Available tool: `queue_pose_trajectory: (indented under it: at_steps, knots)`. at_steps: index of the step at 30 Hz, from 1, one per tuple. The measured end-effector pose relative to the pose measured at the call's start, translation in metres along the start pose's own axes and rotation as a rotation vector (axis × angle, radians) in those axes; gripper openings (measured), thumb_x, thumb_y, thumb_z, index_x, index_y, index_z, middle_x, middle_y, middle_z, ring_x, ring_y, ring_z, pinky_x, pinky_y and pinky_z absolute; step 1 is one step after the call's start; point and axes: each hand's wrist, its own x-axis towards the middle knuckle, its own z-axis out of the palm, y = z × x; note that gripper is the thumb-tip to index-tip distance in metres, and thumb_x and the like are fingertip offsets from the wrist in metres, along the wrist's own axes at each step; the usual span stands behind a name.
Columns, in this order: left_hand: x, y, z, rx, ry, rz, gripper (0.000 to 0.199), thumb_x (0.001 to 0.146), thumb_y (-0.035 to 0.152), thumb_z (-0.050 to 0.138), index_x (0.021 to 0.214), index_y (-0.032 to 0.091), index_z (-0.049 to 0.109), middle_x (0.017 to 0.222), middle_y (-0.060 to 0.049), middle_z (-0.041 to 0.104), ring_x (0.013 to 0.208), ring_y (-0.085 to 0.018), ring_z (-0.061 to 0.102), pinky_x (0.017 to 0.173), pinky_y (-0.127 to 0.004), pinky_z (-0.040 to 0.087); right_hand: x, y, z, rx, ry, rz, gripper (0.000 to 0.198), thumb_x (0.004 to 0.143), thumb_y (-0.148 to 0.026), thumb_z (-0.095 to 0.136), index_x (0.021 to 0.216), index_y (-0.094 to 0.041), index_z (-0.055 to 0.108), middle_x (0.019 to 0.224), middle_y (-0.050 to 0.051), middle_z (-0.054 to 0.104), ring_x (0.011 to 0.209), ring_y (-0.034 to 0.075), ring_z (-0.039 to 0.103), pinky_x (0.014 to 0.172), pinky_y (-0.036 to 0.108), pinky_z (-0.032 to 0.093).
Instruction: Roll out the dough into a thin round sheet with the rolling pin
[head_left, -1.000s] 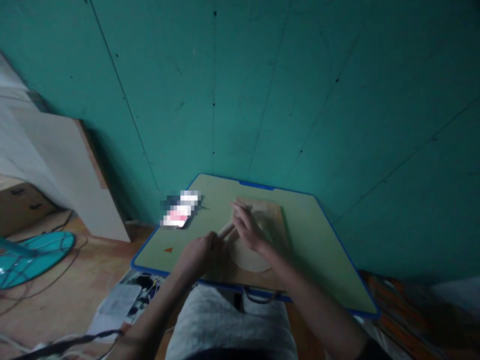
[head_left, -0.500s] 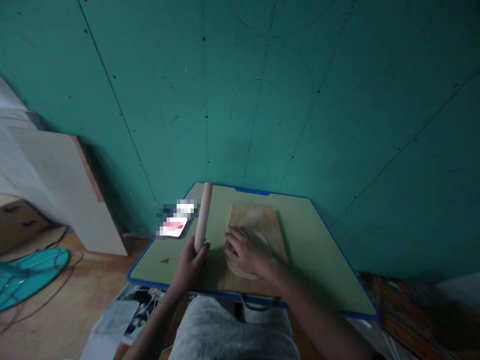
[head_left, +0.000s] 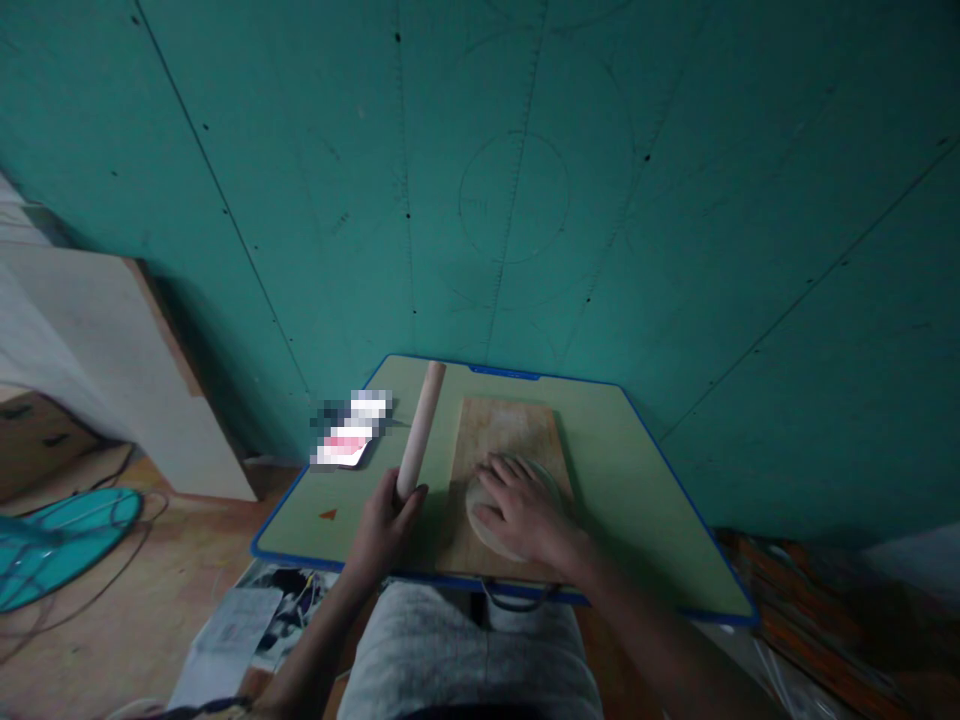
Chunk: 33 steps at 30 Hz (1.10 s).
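A pale wooden rolling pin (head_left: 423,430) stands tilted up in my left hand (head_left: 388,525), whose fingers wrap round its lower end, left of the board. Flat on the wooden cutting board (head_left: 472,425) lies a round, thin sheet of dough (head_left: 480,515). My right hand (head_left: 517,505) rests on top of that dough with its fingers stretched out, hiding much of it. The board's dark handle (head_left: 517,603) sticks out past the near edge of the table.
The pale green table (head_left: 637,500) has a blue rim and stands against a green wall (head_left: 480,200). A phone (head_left: 349,440) with a lit, blurred screen lies at the left. Near it is a small orange scrap (head_left: 328,514). A white panel (head_left: 135,370) leans at the far left.
My right hand has shifted to the right across the board, and the dough with it. The rolling pin in my left hand now leans more to the right. The view has tilted slightly.
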Motion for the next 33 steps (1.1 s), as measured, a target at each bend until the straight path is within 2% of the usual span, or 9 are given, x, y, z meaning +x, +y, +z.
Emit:
queue_pose_trajectory:
  at_steps: [5,9,12,16,18,21,25,29,33]
  knots:
    - [0.001,-0.003,0.001,0.029,-0.008,0.018,0.034,0.076,0.055,0.056,0.079,0.022,0.054,0.056,0.006,0.046,0.052,-0.015,0.045,0.048,-0.025,0.036,-0.024,-0.002,0.006,-0.005,-0.020,0.035,0.059,0.096,-0.039,0.054,0.148,-0.012,0.047,0.157,0.018,0.042,0.146,0.031,0.037,0.120,0.051,0.031]
    - [0.001,-0.004,-0.003,0.133,-0.054,0.060,0.035,0.082,0.056,0.051,0.084,0.022,0.055,0.057,0.005,0.048,0.051,-0.016,0.048,0.048,-0.025,0.036,-0.023,0.003,0.007,0.080,0.032,0.010,0.050,0.096,-0.038,0.053,0.141,-0.017,0.055,0.148,0.014,0.054,0.140,0.028,0.046,0.119,0.049,0.034]
    - [-0.002,0.001,-0.012,0.291,-0.221,0.174,0.029,0.090,0.049,0.048,0.089,0.022,0.059,0.063,0.002,0.059,0.054,-0.016,0.055,0.052,-0.025,0.040,-0.026,0.021,-0.002,0.202,0.293,0.082,0.037,0.099,-0.033,0.044,0.129,-0.021,0.062,0.135,0.013,0.064,0.127,0.025,0.057,0.109,0.045,0.046]
    - [0.000,0.018,-0.020,0.617,-0.428,0.551,0.012,0.091,0.029,0.060,0.097,0.023,0.068,0.081,-0.005,0.070,0.073,-0.021,0.065,0.065,-0.028,0.047,-0.042,0.041,-0.017,0.306,0.664,0.208,0.034,0.101,-0.032,0.038,0.125,-0.022,0.061,0.120,0.013,0.068,0.117,0.026,0.063,0.102,0.045,0.051]
    - [0.004,0.028,-0.016,0.770,-0.474,0.669,0.015,0.087,0.018,0.064,0.100,0.023,0.070,0.085,-0.006,0.071,0.079,-0.023,0.067,0.069,-0.031,0.049,-0.049,0.041,-0.017,0.278,0.625,0.192,0.034,0.101,-0.032,0.039,0.125,-0.022,0.061,0.120,0.013,0.068,0.118,0.026,0.062,0.103,0.046,0.051]
    - [0.009,0.035,-0.003,0.929,-0.479,0.701,0.029,0.087,0.010,0.062,0.111,0.024,0.070,0.103,-0.009,0.073,0.091,-0.025,0.069,0.077,-0.034,0.053,-0.055,0.032,-0.007,0.178,0.388,0.149,0.035,0.101,-0.032,0.040,0.124,-0.021,0.065,0.130,0.013,0.066,0.123,0.027,0.060,0.104,0.045,0.052]
    - [0.010,0.031,0.020,0.942,-0.371,0.707,0.038,0.097,0.029,0.057,0.133,0.017,0.059,0.130,-0.015,0.068,0.118,-0.031,0.064,0.097,-0.043,0.051,-0.055,0.023,0.008,0.045,0.253,0.189,0.040,0.100,-0.031,0.043,0.131,-0.016,0.063,0.142,0.016,0.059,0.135,0.030,0.051,0.111,0.050,0.045]
    - [0.020,0.031,0.040,1.001,-0.231,0.634,0.050,0.100,0.042,0.049,0.137,0.010,0.057,0.139,-0.021,0.061,0.131,-0.039,0.055,0.105,-0.051,0.046,-0.042,0.031,0.009,-0.037,0.214,0.225,0.046,0.101,-0.035,0.043,0.140,-0.013,0.058,0.149,0.018,0.053,0.143,0.032,0.043,0.119,0.055,0.032]
    - [0.042,0.043,0.056,1.073,-0.260,0.474,0.046,0.104,0.034,0.037,0.141,0.016,0.058,0.147,-0.017,0.055,0.141,-0.037,0.045,0.113,-0.052,0.038,-0.015,0.047,0.004,-0.064,0.131,0.315,0.049,0.104,-0.039,0.039,0.140,-0.013,0.059,0.153,0.018,0.048,0.147,0.031,0.038,0.122,0.054,0.023]
